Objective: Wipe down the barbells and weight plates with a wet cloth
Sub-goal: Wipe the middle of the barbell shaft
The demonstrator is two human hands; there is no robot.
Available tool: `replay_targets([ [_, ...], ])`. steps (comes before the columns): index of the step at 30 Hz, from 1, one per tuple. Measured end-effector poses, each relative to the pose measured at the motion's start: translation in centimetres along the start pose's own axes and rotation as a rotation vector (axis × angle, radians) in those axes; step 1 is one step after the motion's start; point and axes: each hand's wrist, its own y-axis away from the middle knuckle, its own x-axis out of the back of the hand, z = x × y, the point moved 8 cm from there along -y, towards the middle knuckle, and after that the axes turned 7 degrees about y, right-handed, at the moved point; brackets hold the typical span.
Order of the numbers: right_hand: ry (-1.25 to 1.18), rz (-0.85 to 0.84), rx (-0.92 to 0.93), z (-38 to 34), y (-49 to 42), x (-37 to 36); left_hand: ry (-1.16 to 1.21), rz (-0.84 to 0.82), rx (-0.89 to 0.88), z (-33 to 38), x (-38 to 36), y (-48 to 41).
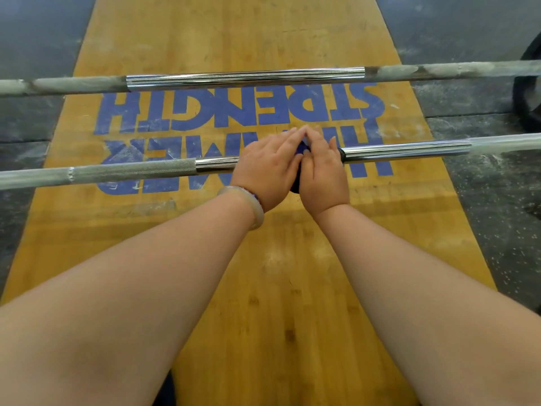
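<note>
Head view, looking down on a wooden lifting platform (263, 288). Blue lettering (234, 109) painted on the wood reads "HAMMER STRENGTH", upside down from where we stand; the word "HAMMER" is partly covered by the hands.

Two barbells cross the platform from 9 o'clock to 3 o'clock. The far barbell (246, 79) has a bright middle section and dull, chalk-smeared lengths on either side. The near barbell (123, 171) shows knurling towards 9 o'clock and smooth chrome towards 3 o'clock.

At the centre of the near barbell we see a dark blue cloth (301, 148) lying over the shaft, mostly hidden. The left hand (266, 168) and right hand (322, 174) press on it side by side, touching each other. Neither grip closes round anything: the fingers are straight, and the fingertips meet towards 12 o'clock.

A pale bracelet (251, 206) sits on the left wrist. A black weight plate (527, 98) shows at the 3 o'clock edge, on the dark, chalk-dusted rubber floor (29, 39) that flanks the platform.
</note>
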Motion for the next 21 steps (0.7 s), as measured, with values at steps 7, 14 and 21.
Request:
replay_targets([
  [7, -0.067, -0.007, 0.052, -0.4, 0.4, 1.1, -0.14, -0.04, -0.013, -0.4, -1.2, 0.9],
  [14, 0.282, 0.08, 0.01, 1.4, -0.4, 2.7, 0.02, 0.147, 0.059, -0.8, 1.7, 0.4],
  [21, 0.516, 0.016, 0.07, 2.4, 0.2, 0.8, -0.014, 0.099, 0.112, -1.9, 2.5, -0.5],
])
